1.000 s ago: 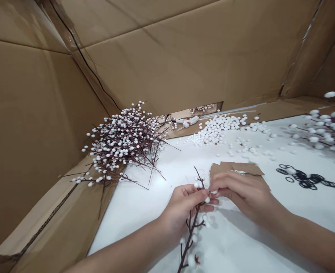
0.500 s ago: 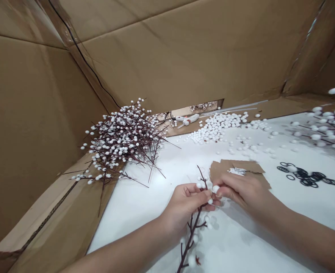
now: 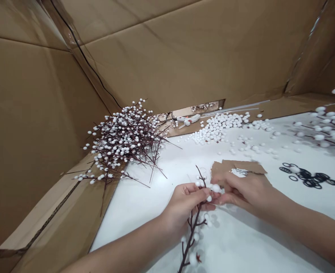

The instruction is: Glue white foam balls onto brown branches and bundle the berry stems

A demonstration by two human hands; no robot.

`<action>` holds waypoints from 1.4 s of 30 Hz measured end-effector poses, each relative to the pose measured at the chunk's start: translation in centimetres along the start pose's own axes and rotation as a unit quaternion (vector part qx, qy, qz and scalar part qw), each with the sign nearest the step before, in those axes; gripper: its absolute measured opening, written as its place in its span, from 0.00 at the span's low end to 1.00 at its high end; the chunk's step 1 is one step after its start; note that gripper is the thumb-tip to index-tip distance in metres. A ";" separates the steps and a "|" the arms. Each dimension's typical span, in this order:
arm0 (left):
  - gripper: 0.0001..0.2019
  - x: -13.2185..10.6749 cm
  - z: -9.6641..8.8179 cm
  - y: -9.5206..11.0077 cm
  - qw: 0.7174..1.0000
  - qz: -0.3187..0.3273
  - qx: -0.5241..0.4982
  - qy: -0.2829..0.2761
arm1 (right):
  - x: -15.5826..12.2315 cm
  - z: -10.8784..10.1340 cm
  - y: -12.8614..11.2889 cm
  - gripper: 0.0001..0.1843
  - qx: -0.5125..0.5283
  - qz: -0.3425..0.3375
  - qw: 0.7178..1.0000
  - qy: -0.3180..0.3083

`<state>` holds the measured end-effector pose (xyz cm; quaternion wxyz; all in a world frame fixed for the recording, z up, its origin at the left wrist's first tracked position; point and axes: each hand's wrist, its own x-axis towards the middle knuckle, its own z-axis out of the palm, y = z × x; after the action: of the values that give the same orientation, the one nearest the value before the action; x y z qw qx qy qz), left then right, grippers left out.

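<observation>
- The left hand [image 3: 183,206] is curling closed around the upper part of an artificial berry branch [image 3: 194,230], its fingers [image 3: 197,194] wrapping the thin brown stem and gripping it firmly.
- The branch is angling down toward the near edge of the view, with its tip rising just above the left hand and white berries dotting its twigs.
- The right hand [image 3: 248,194] is reaching across from the right, its fingertips [image 3: 223,184] nearly closed and pinching a white foam ball [image 3: 216,188] right beside the branch tip; whether the ball is touching the stem, I cannot tell.
- A torn cardboard scrap [image 3: 238,167] is lying just behind the right hand, carrying a small white stringy patch [image 3: 238,172].
- Black rubber rings [image 3: 309,179] are lying scattered to the right of the scrap.
- Loose foam balls [image 3: 215,128] are spreading across the far part of a white sheet [image 3: 144,231].
- A white hot glue gun [image 3: 188,120] is lying on a cardboard flap [image 3: 173,131] beyond them, near long glue sticks [image 3: 235,109].
- A heap of finished berry branches [image 3: 124,146] is resting at the far left, more branches [image 3: 326,129] are reaching in at the right edge, and tall cardboard walls [image 3: 184,49] are enclosing everything.
</observation>
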<state>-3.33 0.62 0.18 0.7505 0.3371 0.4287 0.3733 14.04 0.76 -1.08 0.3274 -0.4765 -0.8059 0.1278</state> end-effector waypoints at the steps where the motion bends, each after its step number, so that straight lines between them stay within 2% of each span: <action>1: 0.09 0.0 0.0 0.0 1.000 -0.001 0.001 -0.001 | 0.0 0.1 0.0 0.24 -0.018 -0.004 1.000 -0.001; 5: 0.10 0.0 -0.1 -0.1 1.000 0.000 0.016 -0.008 | -0.1 0.2 -0.1 0.26 -0.078 -0.050 0.996 0.008; 10: 0.10 -0.1 0.0 0.0 0.999 0.006 0.029 -0.011 | 0.0 0.2 0.0 0.21 -0.105 -0.096 0.990 0.024; 15: 0.11 -0.1 0.1 0.1 0.999 0.005 0.045 -0.016 | 0.0 0.2 0.1 0.23 -0.116 -0.106 0.988 0.005; 21: 0.14 -0.2 -0.1 0.1 0.997 0.019 0.063 -0.042 | 0.1 0.4 0.1 0.25 -0.139 -0.127 0.982 0.022; 24: 0.14 0.0 -0.1 -0.1 0.996 0.024 0.067 -0.047 | 0.1 0.4 0.0 0.25 -0.131 -0.112 0.985 0.008; 29: 0.14 0.1 -0.2 -0.1 0.996 0.029 0.061 -0.053 | 0.2 -0.1 -0.4 0.22 -0.030 -0.041 0.997 -0.063; 33: 0.13 0.1 -0.3 0.3 0.998 0.007 0.047 -0.042 | 0.3 -0.4 -0.3 0.18 -0.028 0.009 0.997 -0.065; 36: 0.13 -0.1 -0.3 0.5 1.000 0.008 0.004 -0.019 | 0.3 -0.3 0.1 0.17 -0.032 0.021 0.997 -0.073; 39: 0.13 -0.2 -0.3 0.5 0.998 0.025 -0.042 -0.027 | 0.1 0.1 0.2 0.16 0.001 0.020 0.995 -0.096; 42: 0.10 -0.1 -0.2 0.3 0.999 0.019 -0.048 -0.003 | -0.1 0.3 -0.2 0.16 0.042 0.042 0.992 -0.111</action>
<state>-3.61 0.70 0.44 0.7596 0.3098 0.4019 0.4069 13.73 0.66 -1.25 0.2498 -0.4785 -0.8106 0.2270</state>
